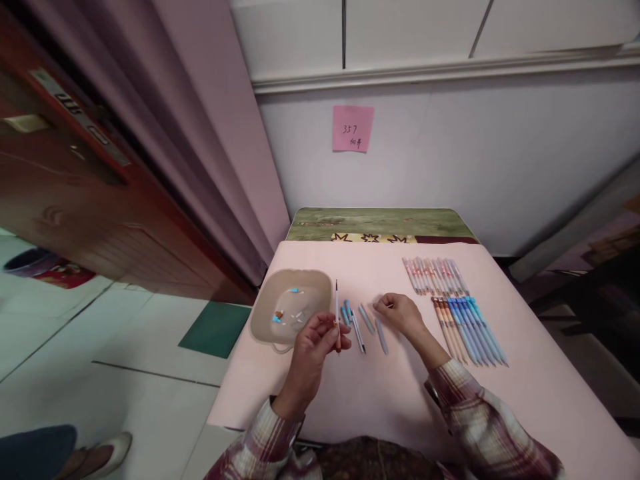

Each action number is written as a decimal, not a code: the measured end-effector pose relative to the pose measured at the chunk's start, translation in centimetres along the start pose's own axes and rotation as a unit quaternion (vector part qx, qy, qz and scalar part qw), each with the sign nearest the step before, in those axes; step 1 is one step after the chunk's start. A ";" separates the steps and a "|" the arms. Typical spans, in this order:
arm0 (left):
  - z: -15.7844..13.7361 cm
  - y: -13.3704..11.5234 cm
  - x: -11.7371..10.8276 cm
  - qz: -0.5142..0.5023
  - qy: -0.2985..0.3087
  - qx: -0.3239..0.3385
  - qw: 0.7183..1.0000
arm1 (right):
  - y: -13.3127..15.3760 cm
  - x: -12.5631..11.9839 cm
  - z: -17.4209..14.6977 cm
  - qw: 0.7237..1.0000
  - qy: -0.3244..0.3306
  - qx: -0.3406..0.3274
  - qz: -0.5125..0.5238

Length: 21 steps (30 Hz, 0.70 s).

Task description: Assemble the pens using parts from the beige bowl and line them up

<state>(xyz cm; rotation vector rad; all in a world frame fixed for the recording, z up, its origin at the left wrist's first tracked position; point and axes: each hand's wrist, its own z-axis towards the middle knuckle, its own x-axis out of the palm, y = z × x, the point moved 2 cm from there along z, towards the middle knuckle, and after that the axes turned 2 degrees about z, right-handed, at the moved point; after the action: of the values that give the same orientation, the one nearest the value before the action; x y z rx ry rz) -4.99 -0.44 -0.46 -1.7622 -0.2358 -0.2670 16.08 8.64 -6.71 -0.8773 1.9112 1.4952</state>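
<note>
My left hand [320, 337] is closed on a slim white pen refill [337, 297], held upright with its dark tip pointing up. A small orange-brown pen part [339, 344] shows between the same fingers. My right hand [401, 312] hovers over the table with thumb and fingers pinched; what they hold, if anything, is hidden. Between the hands lie blue pen parts [346, 312], another white refill [358, 331] and a few pale pen barrels, one of them a grey-blue barrel [381, 336] just below my right hand.
On the left stands a beige plastic basin [260, 327] with small blue, brown and clear pieces inside. Two rows of pens lie at the right: pinkish pens [435, 276] behind, brown and blue pens [470, 330] in front. A pink cloth [525, 400] covers the table. A person's foot [107, 460] shows at lower left.
</note>
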 end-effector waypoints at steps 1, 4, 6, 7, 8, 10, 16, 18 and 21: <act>0.0 0.0 0.0 -0.003 0.001 -0.002 1.000 | 0.2 -0.3 0.0 1.000 -0.006 -0.004 -0.015; 0.0 0.0 -0.1 -0.005 -0.006 0.000 1.000 | 0.6 -0.8 0.0 0.997 -0.030 -0.002 -0.074; 0.0 0.0 -0.3 -0.001 -0.014 0.003 1.000 | 0.7 -0.6 0.1 0.994 -0.021 0.005 -0.106; 0.1 0.0 -0.4 0.002 -0.017 0.004 1.000 | 0.8 -0.4 0.2 0.993 -0.008 0.008 -0.118; 0.1 -0.1 -0.5 0.004 -0.019 0.005 1.000 | 0.9 -0.1 0.3 0.992 0.005 0.009 -0.124; 0.1 -0.1 -0.6 0.008 -0.021 0.005 1.000 | 1.3 0.5 0.5 0.992 0.023 0.006 -0.128; 0.2 -0.2 -0.7 0.013 -0.023 -0.001 1.000 | 2.3 1.6 1.1 0.991 0.029 0.009 -0.132; 0.3 -0.2 -0.8 0.013 -0.026 -0.003 1.000 | 2.2 1.6 1.1 0.992 0.027 0.013 -0.123; 0.4 -0.1 -0.8 0.012 -0.030 -0.004 0.999 | 1.7 1.0 1.0 0.995 0.012 0.015 -0.099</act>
<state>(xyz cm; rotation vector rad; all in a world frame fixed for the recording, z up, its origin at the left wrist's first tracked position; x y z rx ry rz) -5.79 -0.04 -0.74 -1.7808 -0.2572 -0.1970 14.12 9.74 -6.67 -1.0430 1.8007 1.3411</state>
